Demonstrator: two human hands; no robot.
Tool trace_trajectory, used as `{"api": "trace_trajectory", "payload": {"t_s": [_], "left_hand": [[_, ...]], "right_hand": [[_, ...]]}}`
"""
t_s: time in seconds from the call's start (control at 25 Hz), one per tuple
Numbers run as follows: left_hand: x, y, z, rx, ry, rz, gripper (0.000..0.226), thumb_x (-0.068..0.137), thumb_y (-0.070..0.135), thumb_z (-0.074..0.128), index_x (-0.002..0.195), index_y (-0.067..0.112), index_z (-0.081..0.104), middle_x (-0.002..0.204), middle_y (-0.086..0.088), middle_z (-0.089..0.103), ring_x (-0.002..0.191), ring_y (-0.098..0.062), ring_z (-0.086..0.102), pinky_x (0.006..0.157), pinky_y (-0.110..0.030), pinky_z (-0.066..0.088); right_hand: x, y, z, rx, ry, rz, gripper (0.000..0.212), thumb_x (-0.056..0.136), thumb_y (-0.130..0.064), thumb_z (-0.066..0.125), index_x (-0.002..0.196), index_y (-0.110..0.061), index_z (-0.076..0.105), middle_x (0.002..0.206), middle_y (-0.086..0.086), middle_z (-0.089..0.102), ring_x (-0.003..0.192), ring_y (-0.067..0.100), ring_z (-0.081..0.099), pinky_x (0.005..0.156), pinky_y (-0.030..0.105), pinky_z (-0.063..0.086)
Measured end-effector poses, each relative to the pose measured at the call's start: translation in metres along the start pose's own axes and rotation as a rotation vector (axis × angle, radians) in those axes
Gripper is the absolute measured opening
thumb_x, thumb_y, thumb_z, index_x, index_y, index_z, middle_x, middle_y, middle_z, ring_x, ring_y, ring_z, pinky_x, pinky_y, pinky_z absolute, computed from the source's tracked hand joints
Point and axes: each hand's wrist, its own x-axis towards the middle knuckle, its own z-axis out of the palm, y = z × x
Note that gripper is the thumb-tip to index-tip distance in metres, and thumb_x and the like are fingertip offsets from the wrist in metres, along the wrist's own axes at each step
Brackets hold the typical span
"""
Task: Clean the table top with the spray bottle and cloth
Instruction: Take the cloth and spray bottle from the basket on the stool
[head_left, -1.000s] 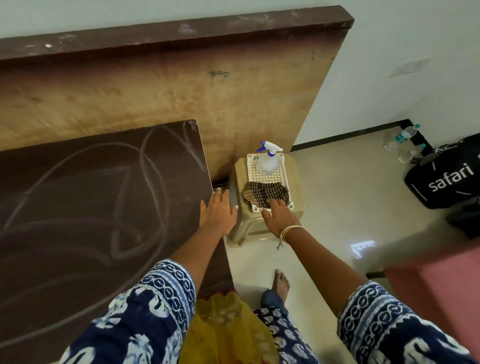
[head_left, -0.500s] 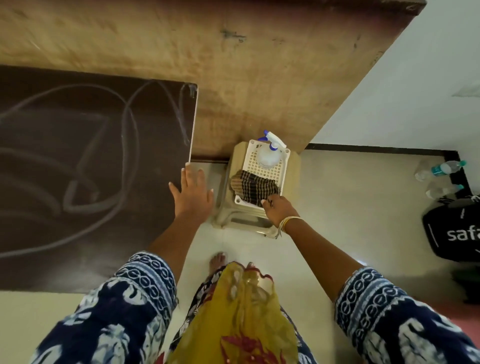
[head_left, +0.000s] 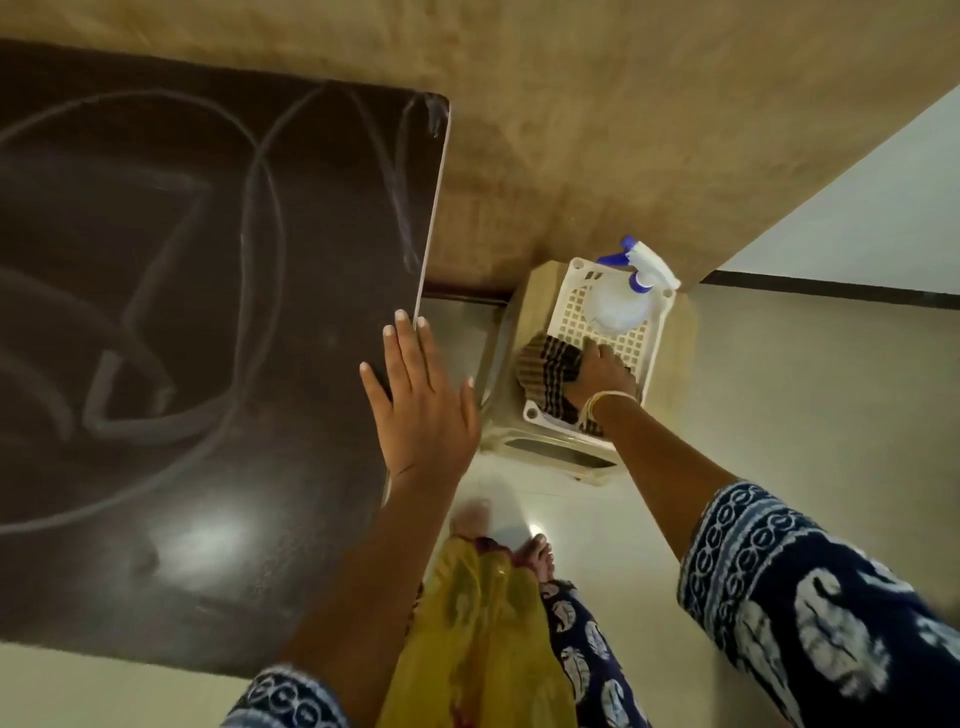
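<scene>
Your right hand (head_left: 602, 370) is down on the cloth (head_left: 551, 373), fingers curled into the fabric and gripping it. The cloth is a soft, crumpled check in dark brown and tan, bunched at the near end of the tray (head_left: 652, 347), just right of frame centre; your hand and wrist hide its right part, and a fold spills over the tray's near rim. The tray is white plastic, rectangular, with a grid of small square holes and rounded corner lugs. At its far end stands the bottle (head_left: 618, 306): a translucent, rounded body with a white trigger head and blue nozzle and collar, pointing toward the upper left. It stands apart from the cloth. The tray rests on a beige plastic stool (head_left: 524, 312) with a squarish top, of which you see little but the rim.

Your left hand (head_left: 421, 405) lies flat and spread, fingers straight, gripping nothing, over the right edge of the table (head_left: 208, 312). The top is a dark brown, glossy slab with a thin pale edge and a rounded far corner, covered in looping whitish chalky streaks; a glare patch sits at lower centre. Its left side is cut off by the frame. Behind stands a mottled tan board (head_left: 623, 130), blurred. Your patterned blue sleeves and yellow garment fill the bottom edge.
</scene>
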Motion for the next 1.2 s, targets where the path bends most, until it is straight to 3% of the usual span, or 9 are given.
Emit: {"api": "trace_trajectory", "payload": {"t_s": [0.16, 0.32, 0.44, 0.68, 0.84, 0.92, 1.0, 1.08, 1.2], "left_hand": [[-0.002, -0.002, 0.007, 0.045, 0.045, 0.008, 0.075, 0.098, 0.048, 0.027, 0.154, 0.001, 0.009, 0.163, -0.019, 0.001, 0.151, -0.033, 0.008, 0.117, -0.054, 0.015], [-0.002, 0.000, 0.007, 0.036, 0.071, 0.005, 0.073, 0.098, 0.047, 0.029, 0.154, 0.003, 0.012, 0.163, -0.019, 0.003, 0.150, -0.033, 0.009, 0.117, -0.054, 0.016], [-0.002, 0.001, 0.005, 0.044, 0.066, 0.009, 0.071, 0.097, 0.045, 0.031, 0.154, 0.005, 0.016, 0.163, -0.019, 0.002, 0.151, -0.033, 0.009, 0.117, -0.054, 0.015], [-0.007, 0.000, -0.017, -0.019, -0.028, 0.027, 0.074, 0.090, 0.035, 0.045, 0.154, 0.009, 0.019, 0.164, -0.015, 0.000, 0.151, -0.030, 0.003, 0.119, -0.053, 0.012], [-0.006, 0.003, -0.040, -0.121, -0.163, -0.003, 0.061, 0.089, 0.032, 0.049, 0.145, 0.012, 0.036, 0.164, -0.012, -0.004, 0.152, -0.028, -0.003, 0.119, -0.052, 0.009], [-0.002, 0.011, -0.069, -0.380, -0.252, -0.043, 0.042, 0.093, 0.030, 0.047, 0.133, 0.015, 0.050, 0.162, -0.016, 0.012, 0.149, -0.030, 0.014, 0.117, -0.045, 0.022], [0.001, 0.018, -0.108, -0.961, -0.357, -0.280, 0.022, 0.096, 0.019, 0.042, 0.106, 0.012, 0.061, 0.129, -0.017, 0.055, 0.116, -0.027, 0.051, 0.087, -0.023, 0.046], [0.002, 0.020, -0.136, -1.535, -0.599, -0.577, 0.033, 0.099, 0.025, 0.039, 0.105, 0.006, 0.065, 0.101, -0.013, 0.068, 0.091, -0.023, 0.062, 0.067, -0.022, 0.049], [0.001, 0.011, -0.152, -1.888, -0.915, -0.618, 0.064, 0.095, 0.058, 0.037, 0.124, 0.008, 0.065, 0.118, -0.017, 0.069, 0.107, -0.031, 0.064, 0.087, -0.040, 0.052]], "right_hand": [[0.028, 0.010, 0.017, -0.041, -0.025, 0.038, 0.078, 0.085, -0.027, 0.065, 0.150, -0.014, 0.023, 0.153, 0.011, 0.034, 0.140, 0.033, 0.034, 0.114, 0.058, 0.024], [0.027, 0.010, 0.032, -0.143, 0.176, 0.025, 0.054, 0.088, -0.030, 0.061, 0.134, -0.008, 0.042, 0.132, 0.016, 0.052, 0.123, 0.037, 0.050, 0.107, 0.054, 0.036], [0.021, 0.009, 0.029, -0.127, 0.134, 0.053, 0.036, 0.094, -0.034, 0.053, 0.119, -0.007, 0.053, 0.105, 0.012, 0.066, 0.098, 0.031, 0.063, 0.094, 0.045, 0.049], [-0.041, -0.010, -0.023, 0.512, 0.074, 0.028, 0.028, 0.087, -0.030, 0.066, 0.092, -0.003, 0.068, 0.093, 0.016, 0.069, 0.081, 0.027, 0.064, 0.066, 0.028, 0.050], [-0.113, -0.046, -0.089, 0.929, 0.006, -0.064, 0.036, 0.090, -0.020, 0.067, 0.122, -0.007, 0.060, 0.109, 0.006, 0.061, 0.098, 0.019, 0.054, 0.087, 0.029, 0.041], [-0.143, -0.062, -0.111, 1.088, -0.055, -0.149, 0.037, 0.089, -0.012, 0.066, 0.125, -0.013, 0.055, 0.111, 0.001, 0.060, 0.106, 0.020, 0.055, 0.091, 0.030, 0.041], [-0.166, -0.071, -0.123, 1.284, -0.141, -0.198, 0.031, 0.090, -0.004, 0.063, 0.118, -0.016, 0.056, 0.109, 0.002, 0.065, 0.112, 0.027, 0.060, 0.090, 0.033, 0.048], [-0.184, -0.077, -0.131, 1.519, -0.211, -0.207, 0.033, 0.090, 0.003, 0.057, 0.117, -0.016, 0.057, 0.108, 0.007, 0.068, 0.107, 0.029, 0.064, 0.084, 0.037, 0.055], [-0.199, -0.076, -0.136, 1.707, -0.302, -0.233, 0.036, 0.091, 0.008, 0.050, 0.115, -0.017, 0.060, 0.104, 0.008, 0.072, 0.096, 0.026, 0.070, 0.076, 0.037, 0.059]]}}
